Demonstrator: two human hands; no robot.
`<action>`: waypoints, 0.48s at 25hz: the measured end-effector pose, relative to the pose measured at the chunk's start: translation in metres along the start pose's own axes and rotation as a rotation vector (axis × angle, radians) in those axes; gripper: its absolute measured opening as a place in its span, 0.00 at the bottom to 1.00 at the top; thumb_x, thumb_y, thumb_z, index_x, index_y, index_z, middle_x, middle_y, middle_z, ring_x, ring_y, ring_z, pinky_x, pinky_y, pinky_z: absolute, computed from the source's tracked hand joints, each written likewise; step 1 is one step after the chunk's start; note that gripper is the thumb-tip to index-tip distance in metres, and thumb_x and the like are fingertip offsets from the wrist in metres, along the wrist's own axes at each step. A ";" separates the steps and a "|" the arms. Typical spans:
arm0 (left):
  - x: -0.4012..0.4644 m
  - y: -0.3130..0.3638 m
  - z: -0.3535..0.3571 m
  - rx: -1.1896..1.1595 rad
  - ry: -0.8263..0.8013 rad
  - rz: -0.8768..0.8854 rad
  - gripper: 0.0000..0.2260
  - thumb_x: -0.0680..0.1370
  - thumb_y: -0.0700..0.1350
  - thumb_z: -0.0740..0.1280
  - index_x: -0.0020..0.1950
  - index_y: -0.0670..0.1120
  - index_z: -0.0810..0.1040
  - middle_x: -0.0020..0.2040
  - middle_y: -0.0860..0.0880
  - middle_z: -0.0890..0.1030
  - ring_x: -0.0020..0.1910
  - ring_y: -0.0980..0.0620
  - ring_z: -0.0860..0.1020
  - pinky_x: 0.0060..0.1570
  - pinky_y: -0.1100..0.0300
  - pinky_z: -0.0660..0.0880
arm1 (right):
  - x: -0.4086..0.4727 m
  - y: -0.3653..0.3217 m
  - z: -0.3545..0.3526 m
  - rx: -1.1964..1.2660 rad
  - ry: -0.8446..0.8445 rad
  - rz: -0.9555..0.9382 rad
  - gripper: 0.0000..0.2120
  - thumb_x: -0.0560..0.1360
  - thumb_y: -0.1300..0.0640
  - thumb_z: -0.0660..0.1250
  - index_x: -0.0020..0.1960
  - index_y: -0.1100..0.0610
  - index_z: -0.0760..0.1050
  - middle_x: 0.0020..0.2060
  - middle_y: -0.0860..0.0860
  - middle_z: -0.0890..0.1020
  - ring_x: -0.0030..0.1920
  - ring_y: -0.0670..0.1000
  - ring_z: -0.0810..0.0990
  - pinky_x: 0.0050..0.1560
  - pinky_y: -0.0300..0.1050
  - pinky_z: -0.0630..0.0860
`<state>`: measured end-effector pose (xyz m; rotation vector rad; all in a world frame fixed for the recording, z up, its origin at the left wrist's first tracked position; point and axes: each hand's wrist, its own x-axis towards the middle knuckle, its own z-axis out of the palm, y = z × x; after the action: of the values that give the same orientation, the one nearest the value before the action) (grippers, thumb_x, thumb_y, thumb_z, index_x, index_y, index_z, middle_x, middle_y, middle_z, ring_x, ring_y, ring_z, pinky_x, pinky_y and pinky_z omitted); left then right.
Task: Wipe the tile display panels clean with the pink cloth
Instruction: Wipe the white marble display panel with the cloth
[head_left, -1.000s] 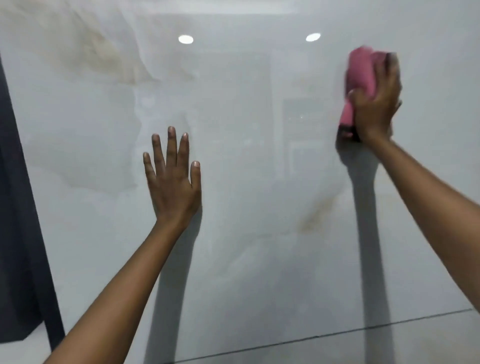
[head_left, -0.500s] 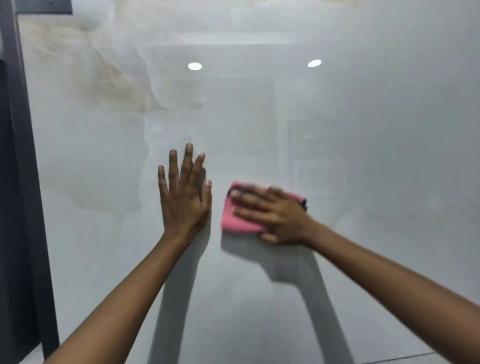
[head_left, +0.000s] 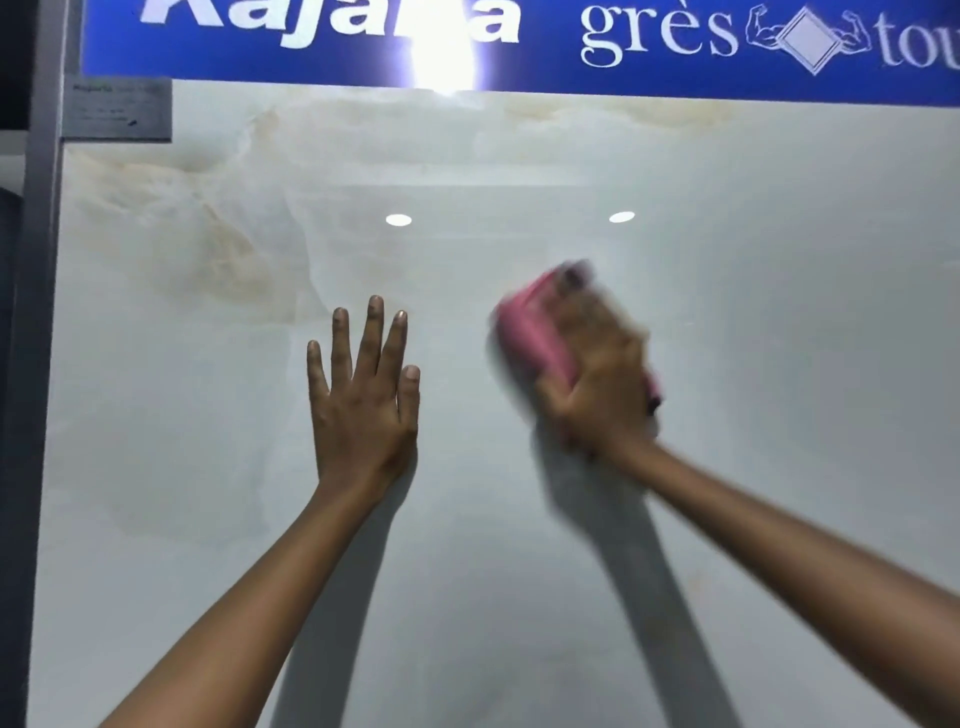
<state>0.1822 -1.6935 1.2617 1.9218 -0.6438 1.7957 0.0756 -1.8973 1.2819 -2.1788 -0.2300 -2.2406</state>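
The left hand (head_left: 363, 410) lies flat on the panel (head_left: 779, 415), fingers spread, while the blurred right hand (head_left: 602, 374) presses the cloth (head_left: 530, 332) against it just beside, grip unclear. Bare panel spreads right and below; a blue sign (head_left: 571, 52) caps the top edge, with a grey frame (head_left: 39, 312) and label (head_left: 117, 109) at left.

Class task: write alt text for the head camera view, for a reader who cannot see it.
A person's right hand, blurred with motion, presses a pink cloth against a glossy pale tile panel. The left hand lies flat on the panel beside it, fingers spread and pointing up. A blue sign with white lettering runs along the top.
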 end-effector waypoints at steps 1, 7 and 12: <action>0.000 0.001 -0.002 -0.030 0.003 -0.011 0.24 0.82 0.53 0.44 0.79 0.52 0.56 0.80 0.53 0.52 0.79 0.48 0.47 0.75 0.47 0.41 | -0.036 -0.021 0.006 -0.051 -0.153 -0.299 0.31 0.69 0.48 0.62 0.71 0.55 0.72 0.72 0.55 0.70 0.73 0.59 0.66 0.64 0.54 0.66; 0.077 0.024 -0.017 -0.143 0.091 0.034 0.23 0.81 0.51 0.51 0.76 0.49 0.64 0.79 0.52 0.57 0.79 0.47 0.51 0.75 0.48 0.45 | 0.074 0.062 -0.014 -0.086 -0.112 -0.338 0.32 0.68 0.45 0.61 0.71 0.53 0.72 0.72 0.56 0.70 0.70 0.59 0.70 0.64 0.60 0.70; 0.117 0.029 0.003 -0.047 0.060 -0.020 0.24 0.83 0.51 0.50 0.80 0.51 0.52 0.80 0.54 0.47 0.79 0.52 0.43 0.76 0.50 0.39 | 0.192 0.138 -0.084 -0.068 0.191 0.733 0.27 0.77 0.48 0.58 0.76 0.46 0.60 0.76 0.50 0.60 0.73 0.58 0.62 0.70 0.58 0.58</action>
<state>0.1731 -1.7236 1.3781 1.8306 -0.6383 1.8018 0.0010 -2.0248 1.4852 -1.6542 0.5592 -1.9937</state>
